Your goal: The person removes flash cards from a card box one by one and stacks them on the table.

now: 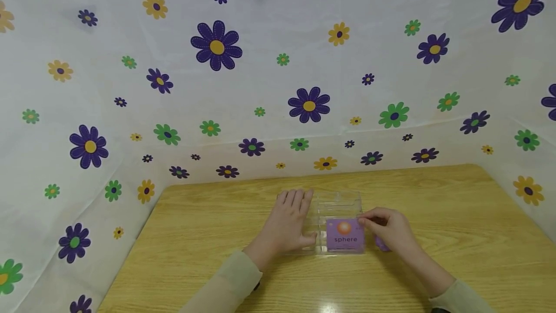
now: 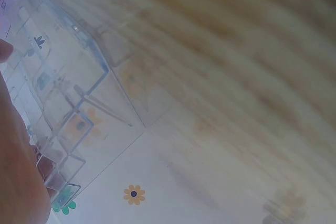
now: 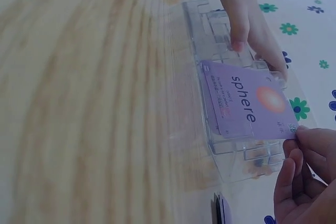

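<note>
So the left hand (image 1: 288, 223) lies flat with straight fingers against the 9 o'clock side of a clear plastic box (image 1: 336, 206), which sits on the wooden table (image 1: 195, 235) near its middle. A purple card (image 1: 345, 235) that says "sphere" with an orange ball on it stands at the box's 6 o'clock end. The right hand (image 1: 391, 233), at 3 o'clock of the box, pinches that card's corner with its fingertips (image 3: 310, 140). Flowered cloth (image 1: 260, 62) hangs all around behind the table.
</note>
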A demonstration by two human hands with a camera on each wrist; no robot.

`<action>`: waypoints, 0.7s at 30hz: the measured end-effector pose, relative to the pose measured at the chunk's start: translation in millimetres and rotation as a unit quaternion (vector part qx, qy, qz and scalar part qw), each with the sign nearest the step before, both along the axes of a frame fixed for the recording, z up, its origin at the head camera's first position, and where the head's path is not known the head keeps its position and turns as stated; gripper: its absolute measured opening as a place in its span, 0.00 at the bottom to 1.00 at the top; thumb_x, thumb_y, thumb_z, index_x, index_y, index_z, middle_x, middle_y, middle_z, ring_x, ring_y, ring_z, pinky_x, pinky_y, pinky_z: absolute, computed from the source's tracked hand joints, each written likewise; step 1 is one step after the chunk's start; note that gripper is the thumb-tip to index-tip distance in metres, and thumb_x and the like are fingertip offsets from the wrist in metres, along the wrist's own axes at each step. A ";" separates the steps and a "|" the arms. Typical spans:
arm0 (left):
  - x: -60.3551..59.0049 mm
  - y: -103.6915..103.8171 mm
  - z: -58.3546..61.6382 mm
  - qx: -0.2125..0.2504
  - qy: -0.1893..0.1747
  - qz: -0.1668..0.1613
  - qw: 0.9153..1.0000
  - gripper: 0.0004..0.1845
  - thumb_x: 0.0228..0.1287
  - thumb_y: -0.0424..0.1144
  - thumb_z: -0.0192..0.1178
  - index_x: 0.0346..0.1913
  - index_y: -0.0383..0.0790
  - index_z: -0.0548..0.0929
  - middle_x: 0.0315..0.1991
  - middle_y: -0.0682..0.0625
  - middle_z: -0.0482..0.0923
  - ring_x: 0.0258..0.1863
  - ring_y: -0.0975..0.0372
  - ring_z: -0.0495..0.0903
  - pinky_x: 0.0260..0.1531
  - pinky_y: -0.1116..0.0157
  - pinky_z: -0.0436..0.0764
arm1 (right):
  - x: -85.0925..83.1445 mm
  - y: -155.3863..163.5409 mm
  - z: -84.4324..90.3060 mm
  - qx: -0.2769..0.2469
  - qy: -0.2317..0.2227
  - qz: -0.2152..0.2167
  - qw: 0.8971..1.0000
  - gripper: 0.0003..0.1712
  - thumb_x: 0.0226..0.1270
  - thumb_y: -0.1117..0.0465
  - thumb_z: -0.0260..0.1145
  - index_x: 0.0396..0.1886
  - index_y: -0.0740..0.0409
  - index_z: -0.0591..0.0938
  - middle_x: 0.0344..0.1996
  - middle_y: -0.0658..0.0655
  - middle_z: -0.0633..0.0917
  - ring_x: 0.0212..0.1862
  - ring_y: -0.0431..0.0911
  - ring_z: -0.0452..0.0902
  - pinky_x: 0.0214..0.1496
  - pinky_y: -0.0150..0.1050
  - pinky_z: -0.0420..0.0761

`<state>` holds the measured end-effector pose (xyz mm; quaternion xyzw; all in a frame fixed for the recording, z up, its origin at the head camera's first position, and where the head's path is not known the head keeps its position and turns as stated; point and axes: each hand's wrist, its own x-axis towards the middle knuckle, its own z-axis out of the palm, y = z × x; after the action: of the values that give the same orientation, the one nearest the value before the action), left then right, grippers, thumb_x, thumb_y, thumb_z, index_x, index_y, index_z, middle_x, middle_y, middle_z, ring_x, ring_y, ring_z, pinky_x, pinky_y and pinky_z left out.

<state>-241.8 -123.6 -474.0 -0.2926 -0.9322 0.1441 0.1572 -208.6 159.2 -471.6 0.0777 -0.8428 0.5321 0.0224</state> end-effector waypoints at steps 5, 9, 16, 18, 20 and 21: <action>0.3 0.4 1.9 -0.001 -0.008 0.003 1.000 0.58 0.62 0.75 0.53 0.84 0.38 0.55 0.70 0.45 0.72 0.68 0.54 0.72 0.73 0.53 0.71 | -1.1 0.5 -0.7 0.002 0.033 -0.001 0.999 0.06 0.68 0.67 0.74 0.41 0.65 0.92 0.41 0.64 0.93 0.36 0.29 0.81 0.40 0.27 0.83; 0.1 0.5 2.3 0.002 -0.017 0.004 1.000 0.58 0.62 0.75 0.54 0.84 0.38 0.54 0.71 0.45 0.71 0.69 0.54 0.71 0.73 0.53 0.71 | -0.7 0.3 0.9 0.001 0.032 -0.005 0.999 0.06 0.68 0.67 0.74 0.41 0.67 0.91 0.41 0.64 0.93 0.35 0.30 0.82 0.40 0.28 0.83; -0.1 0.6 2.3 0.004 -0.016 0.002 1.000 0.58 0.62 0.74 0.55 0.84 0.39 0.54 0.70 0.44 0.71 0.69 0.54 0.72 0.73 0.52 0.71 | -0.7 0.4 2.4 0.010 0.020 -0.016 1.000 0.08 0.70 0.65 0.73 0.43 0.67 0.90 0.41 0.63 0.92 0.36 0.31 0.81 0.41 0.28 0.82; -0.3 0.7 2.0 0.003 -0.015 0.003 1.000 0.58 0.62 0.74 0.55 0.84 0.39 0.54 0.70 0.44 0.71 0.69 0.53 0.72 0.74 0.52 0.71 | -0.9 0.4 3.0 0.008 0.020 -0.018 1.000 0.08 0.71 0.64 0.73 0.43 0.67 0.90 0.42 0.63 0.92 0.36 0.30 0.80 0.41 0.28 0.82; -0.5 0.8 1.6 0.003 -0.014 0.003 1.000 0.58 0.61 0.74 0.55 0.84 0.39 0.54 0.70 0.45 0.71 0.69 0.53 0.72 0.74 0.52 0.71 | -1.1 0.6 3.6 0.005 0.023 -0.017 1.000 0.08 0.71 0.64 0.73 0.43 0.67 0.90 0.42 0.63 0.92 0.36 0.29 0.80 0.41 0.28 0.82; -0.5 0.8 1.5 0.004 -0.014 0.003 1.000 0.58 0.61 0.74 0.55 0.84 0.38 0.54 0.70 0.45 0.71 0.69 0.53 0.72 0.74 0.52 0.71 | -1.1 0.6 4.2 0.004 0.026 -0.017 0.999 0.08 0.71 0.64 0.73 0.42 0.67 0.90 0.41 0.63 0.92 0.35 0.29 0.79 0.41 0.28 0.82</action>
<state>-242.3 -122.8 -472.5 -0.2913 -0.9356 0.1371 0.1452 -209.7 159.9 -467.4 0.0772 -0.8454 0.5257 0.0533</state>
